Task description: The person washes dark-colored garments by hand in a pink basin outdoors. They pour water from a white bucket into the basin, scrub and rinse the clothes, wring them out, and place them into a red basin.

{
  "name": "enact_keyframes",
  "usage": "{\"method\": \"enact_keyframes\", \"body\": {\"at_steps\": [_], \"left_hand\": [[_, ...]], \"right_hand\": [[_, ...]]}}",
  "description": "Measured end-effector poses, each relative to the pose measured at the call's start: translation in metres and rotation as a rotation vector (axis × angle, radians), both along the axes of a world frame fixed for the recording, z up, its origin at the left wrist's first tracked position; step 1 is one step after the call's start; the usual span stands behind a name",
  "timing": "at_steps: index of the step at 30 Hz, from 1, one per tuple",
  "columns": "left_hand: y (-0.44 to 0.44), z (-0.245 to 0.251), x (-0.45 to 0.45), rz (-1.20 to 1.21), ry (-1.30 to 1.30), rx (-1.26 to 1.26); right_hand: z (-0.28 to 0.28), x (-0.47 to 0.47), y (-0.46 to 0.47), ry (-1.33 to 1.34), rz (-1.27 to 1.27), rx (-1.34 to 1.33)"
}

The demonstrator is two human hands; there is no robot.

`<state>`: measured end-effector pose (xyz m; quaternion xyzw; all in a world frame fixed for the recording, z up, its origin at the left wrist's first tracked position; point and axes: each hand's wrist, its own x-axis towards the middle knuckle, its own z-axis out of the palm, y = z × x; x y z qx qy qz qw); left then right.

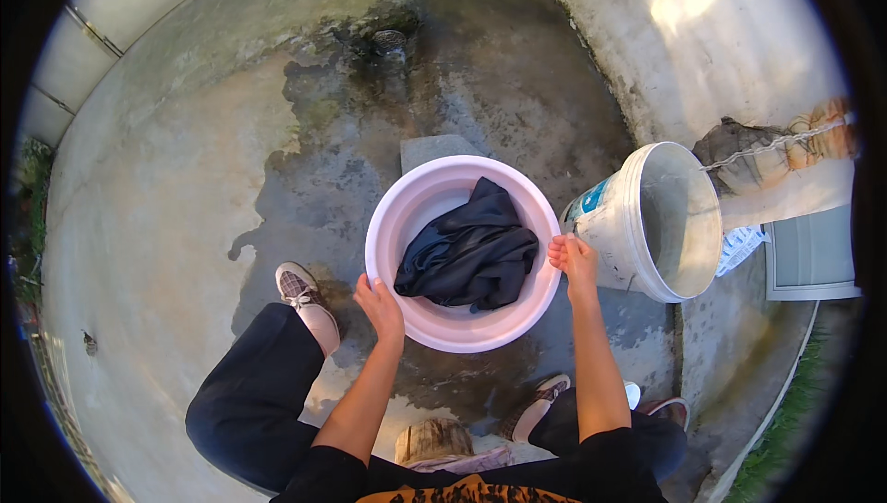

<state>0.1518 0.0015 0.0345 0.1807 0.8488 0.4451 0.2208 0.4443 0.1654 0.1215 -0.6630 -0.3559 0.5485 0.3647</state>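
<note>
A round pink plastic basin rests on the wet concrete between my feet, its far side overlapping a flat grey slab. Inside it lies a crumpled black cloth, bunched toward the middle and glossy in places. My left hand grips the near left rim, fingers along the outside. On the right rim, my right hand has its fingers curled at the edge, close to the bucket's side. Neither hand touches the cloth.
A white plastic bucket leans over at the right, its mouth facing right. The slab juts out behind the basin. A wooden stump stands between my legs. A pale wall bounds the right; a grey container sits beyond the bucket.
</note>
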Motion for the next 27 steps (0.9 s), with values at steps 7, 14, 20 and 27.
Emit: {"method": "enact_keyframes", "body": {"at_steps": [7, 14, 20, 27], "left_hand": [[0.002, 0.008, 0.008, -0.032, 0.031, -0.015], [-0.005, -0.014, -0.004, 0.087, -0.188, 0.131], [-0.009, -0.020, -0.007, 0.170, -0.425, 0.296], [-0.009, -0.021, -0.013, 0.207, -0.556, 0.315]], "right_hand": [[-0.011, 0.002, -0.011, -0.003, 0.026, -0.023], [-0.021, -0.094, -0.002, 0.305, 0.215, 0.017], [-0.069, -0.198, 0.007, 0.361, 0.452, -0.130], [-0.137, -0.225, -0.005, 0.614, 0.103, -0.402]]}}
